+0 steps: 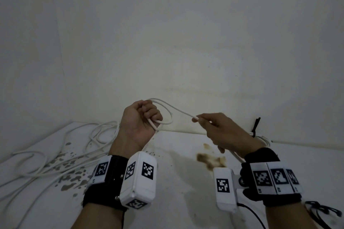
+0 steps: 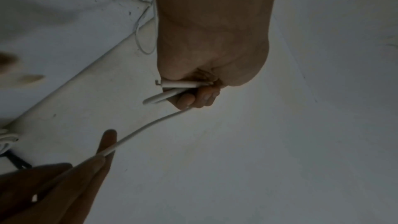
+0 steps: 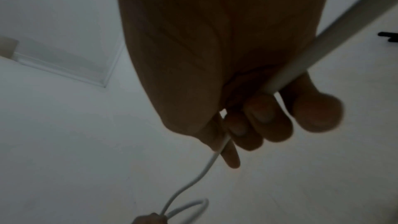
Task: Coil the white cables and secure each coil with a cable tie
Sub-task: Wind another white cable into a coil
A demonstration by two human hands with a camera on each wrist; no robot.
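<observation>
- Above the stained white surface (image 1: 186, 182), the left hand (image 1: 138, 122) is clenched round a small loop of white cable (image 1: 178, 110), its cut end poking out below the fist.
- Right hand (image 1: 221, 131) pinches the same cable, feeding it.
- Cable looks light, springy and smooth; best gripped where the loops cross.
- Loose cables (image 1: 61, 154) lie left; a tied coil (image 1: 260, 138), probably, sits right.
</observation>
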